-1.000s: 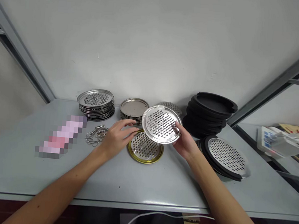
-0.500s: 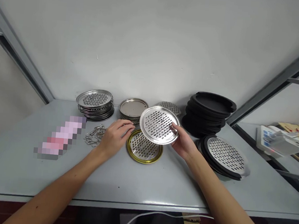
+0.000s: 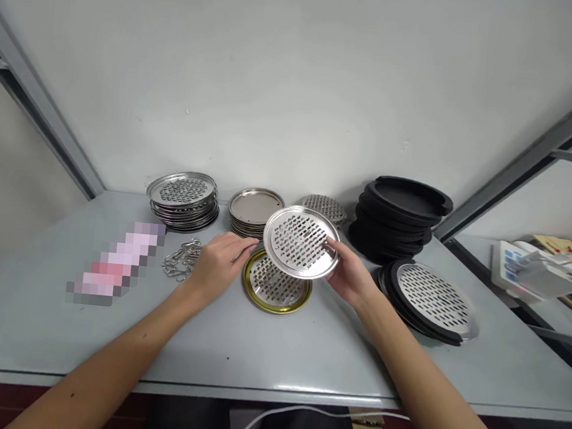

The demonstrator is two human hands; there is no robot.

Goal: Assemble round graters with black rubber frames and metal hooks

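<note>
My right hand (image 3: 353, 274) grips the right edge of a round, slotted metal plate (image 3: 299, 242), thumb on top, and holds it tilted in the air. Under it, partly covered, lies another slotted disc (image 3: 277, 284) inside a shiny gold-coloured rim (image 3: 274, 309) on the table. My left hand (image 3: 222, 259) is closed in a pinch by the gold rim's upper left; what its fingertips hold, if anything, is too small to tell. Left of that hand sits a pile of small wire clips (image 3: 179, 258).
Behind stand stacked slotted plates (image 3: 182, 199), a stack of plain metal discs (image 3: 256, 206), small perforated discs (image 3: 325, 206) and black rings (image 3: 401, 211). At right, a slotted disc (image 3: 433, 297) rests on black rings. A blurred pink item (image 3: 122, 260) lies left; a power strip (image 3: 511, 267) is far right.
The plate in my right hand has shifted slightly left and down. My left hand's fingers have drawn together into a pinch.
</note>
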